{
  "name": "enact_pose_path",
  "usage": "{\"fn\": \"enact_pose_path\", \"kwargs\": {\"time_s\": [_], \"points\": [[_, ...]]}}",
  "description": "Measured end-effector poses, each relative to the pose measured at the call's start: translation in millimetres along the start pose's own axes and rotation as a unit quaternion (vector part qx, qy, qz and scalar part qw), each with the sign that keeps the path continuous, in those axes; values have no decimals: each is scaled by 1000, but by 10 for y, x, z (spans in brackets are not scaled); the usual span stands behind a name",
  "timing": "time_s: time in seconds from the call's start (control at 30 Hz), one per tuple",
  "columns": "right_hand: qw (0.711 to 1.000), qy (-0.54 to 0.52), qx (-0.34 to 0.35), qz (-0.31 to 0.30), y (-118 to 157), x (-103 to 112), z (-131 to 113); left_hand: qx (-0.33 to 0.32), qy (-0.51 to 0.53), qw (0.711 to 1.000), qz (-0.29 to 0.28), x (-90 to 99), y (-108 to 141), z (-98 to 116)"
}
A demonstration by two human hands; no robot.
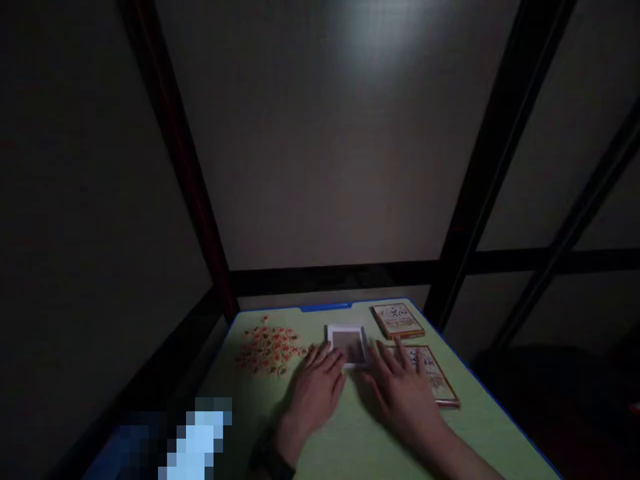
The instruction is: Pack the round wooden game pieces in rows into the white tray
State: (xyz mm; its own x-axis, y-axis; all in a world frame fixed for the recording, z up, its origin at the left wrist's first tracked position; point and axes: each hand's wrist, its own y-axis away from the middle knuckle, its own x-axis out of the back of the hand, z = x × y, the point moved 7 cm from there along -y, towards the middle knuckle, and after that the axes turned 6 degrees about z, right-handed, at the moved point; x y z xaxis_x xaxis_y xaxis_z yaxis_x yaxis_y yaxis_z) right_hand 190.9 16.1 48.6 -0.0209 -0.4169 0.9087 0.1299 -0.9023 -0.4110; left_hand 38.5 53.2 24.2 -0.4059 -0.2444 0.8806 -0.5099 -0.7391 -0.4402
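Head view: left hand [316,392] and right hand [407,395], loosely open, seemingly empty, flank the tray [346,327]; pieces [275,346] lie left, boxes [399,319] right.

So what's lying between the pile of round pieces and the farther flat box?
In the head view, the white-rimmed tray lies between the pieces and farther box, with bare tabletop either side.

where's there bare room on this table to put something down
Bare table shows left of the left hand, below the scattered discs. Crowded: around the open box, between both hands, and at the two flat boxes.
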Motion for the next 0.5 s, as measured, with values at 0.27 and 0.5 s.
{"fn": "enact_pose_path", "kwargs": {"time_s": [0.27,0.5], "points": [[994,18,-99,-40,350,-139,612,11,14,996,-83,96,25,211],[997,24,-74,-21,286,-261,1003,20,42,992,-116,176,300,450]]}}
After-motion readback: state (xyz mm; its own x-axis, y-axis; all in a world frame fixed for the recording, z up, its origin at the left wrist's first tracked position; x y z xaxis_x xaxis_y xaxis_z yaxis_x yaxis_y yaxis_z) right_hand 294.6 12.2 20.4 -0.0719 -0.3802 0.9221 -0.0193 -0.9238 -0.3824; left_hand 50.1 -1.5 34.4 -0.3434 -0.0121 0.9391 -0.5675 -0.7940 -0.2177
